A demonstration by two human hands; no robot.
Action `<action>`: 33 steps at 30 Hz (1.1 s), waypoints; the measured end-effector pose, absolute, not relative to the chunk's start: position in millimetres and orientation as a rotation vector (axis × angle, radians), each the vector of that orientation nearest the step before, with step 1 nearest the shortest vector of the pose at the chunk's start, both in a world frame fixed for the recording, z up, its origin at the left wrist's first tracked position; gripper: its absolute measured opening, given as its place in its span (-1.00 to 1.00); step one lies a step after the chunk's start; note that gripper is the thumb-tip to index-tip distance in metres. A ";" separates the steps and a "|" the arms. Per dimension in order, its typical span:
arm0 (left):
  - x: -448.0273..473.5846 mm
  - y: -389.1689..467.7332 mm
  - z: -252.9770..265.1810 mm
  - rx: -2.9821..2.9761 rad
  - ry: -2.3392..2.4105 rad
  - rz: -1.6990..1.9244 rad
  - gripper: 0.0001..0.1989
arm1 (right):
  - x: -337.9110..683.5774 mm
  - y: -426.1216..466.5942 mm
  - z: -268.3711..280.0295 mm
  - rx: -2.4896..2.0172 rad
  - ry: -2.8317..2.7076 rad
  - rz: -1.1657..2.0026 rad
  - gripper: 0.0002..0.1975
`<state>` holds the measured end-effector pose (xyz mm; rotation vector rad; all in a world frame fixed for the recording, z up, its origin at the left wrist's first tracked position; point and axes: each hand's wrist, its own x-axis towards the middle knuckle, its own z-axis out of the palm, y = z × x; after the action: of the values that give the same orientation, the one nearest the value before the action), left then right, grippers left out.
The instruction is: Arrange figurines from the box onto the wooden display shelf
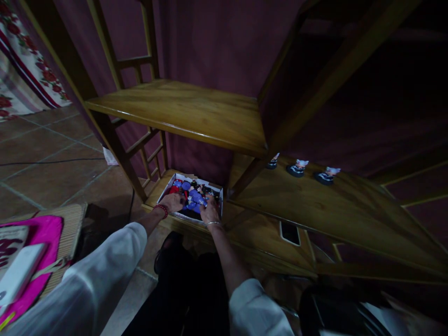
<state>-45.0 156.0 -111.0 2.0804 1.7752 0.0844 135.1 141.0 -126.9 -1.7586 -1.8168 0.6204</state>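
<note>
A shallow white cardboard box [219, 193] stands on the lowest shelf, filled with small blue, red and dark items that look like toy figures. My left hand [171, 202], with a red bead bracelet at the wrist, reaches over the box's left side. Its fingers are curled at a dark patch, and what they hold is hidden. My right hand [210, 212], wearing a silver bracelet, is inside the right part of the box. Its fingers close at the edge of a blue figure-like item [196, 198] with a white pattern.
A wooden shelf board [182, 109] juts out above the box. Several small figurines on dark bases, one a figurine [297, 168], line the shelf at right. A white-rimmed dark device [290, 233] lies lower down. A pink mat [52, 233] is at far left.
</note>
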 end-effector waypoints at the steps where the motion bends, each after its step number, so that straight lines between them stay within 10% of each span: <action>1: -45.0 155.9 -110.3 2.080 1.783 0.091 -0.72 | 135.1 140.4 -125.8 -1.769 -1.826 0.622 -0.59; 33: -38.9 195.3 -130.0 2.083 1.903 0.278 -0.43 | 136.0 141.1 -117.0 -1.891 -1.748 0.599 -0.61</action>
<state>-38.9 195.3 -130.0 2.0826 1.9032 0.2777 136.0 141.1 -117.0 -1.8914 -1.7481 0.5995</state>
